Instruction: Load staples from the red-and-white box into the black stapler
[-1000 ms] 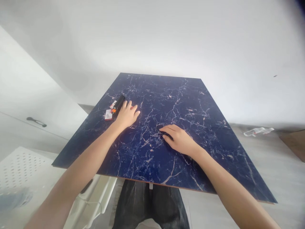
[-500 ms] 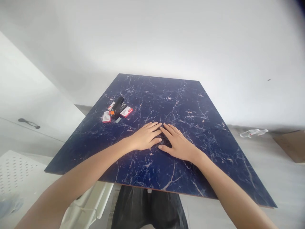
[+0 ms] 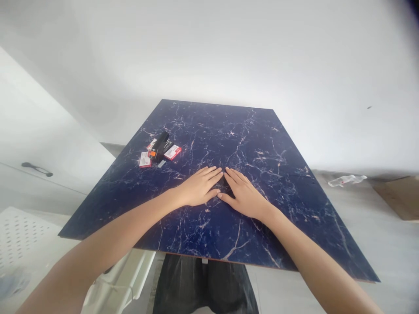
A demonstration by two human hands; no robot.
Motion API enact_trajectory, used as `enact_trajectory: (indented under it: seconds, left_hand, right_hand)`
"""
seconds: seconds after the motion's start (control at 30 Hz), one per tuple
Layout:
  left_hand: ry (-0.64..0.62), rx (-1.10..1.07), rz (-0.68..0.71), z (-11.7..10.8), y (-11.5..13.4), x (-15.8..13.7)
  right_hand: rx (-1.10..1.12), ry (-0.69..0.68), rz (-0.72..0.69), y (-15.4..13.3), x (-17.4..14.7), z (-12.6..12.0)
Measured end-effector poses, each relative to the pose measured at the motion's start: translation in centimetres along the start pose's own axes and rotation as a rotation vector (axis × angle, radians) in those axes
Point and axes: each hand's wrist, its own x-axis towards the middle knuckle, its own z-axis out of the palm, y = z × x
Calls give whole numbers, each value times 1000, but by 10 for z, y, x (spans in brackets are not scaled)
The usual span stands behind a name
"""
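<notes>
My left hand (image 3: pixel 203 186) lies flat on the dark blue marbled tabletop (image 3: pixel 212 135), palm down, holding nothing. Beside it, my right hand (image 3: pixel 244 194) rests palm down too, its thumb spread from the fingers. The two thumb tips meet or nearly meet. Farther off to the left sits a small cluster: a black stapler (image 3: pixel 160 146) with an orange part (image 3: pixel 152 154), a red-and-white box (image 3: pixel 173 152) on its right, another such box (image 3: pixel 145 159) on its left, and a third partly hidden behind. A small grey strip (image 3: pixel 161 164), perhaps staples, lies in front.
A white wall (image 3: pixel 229 52) stands behind the table. At left are a cabinet door with a dark handle (image 3: pixel 37 168) and a white perforated seat (image 3: pixel 22 235). On the floor at right lie a clear plastic bottle (image 3: pixel 347 180) and a cardboard box (image 3: pixel 401 197).
My right hand has shifted slightly left, bringing the thumbs closer together. The view has moved a little; the stapler and boxes stay where they were.
</notes>
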Motion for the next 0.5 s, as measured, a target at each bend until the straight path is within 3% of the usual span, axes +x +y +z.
enact_trajectory:
  seconds: [0.5]
  left_hand:
    - [9, 29, 23, 1, -1, 0]
  right_hand:
    - [-2, -27, -21, 2, 0, -3]
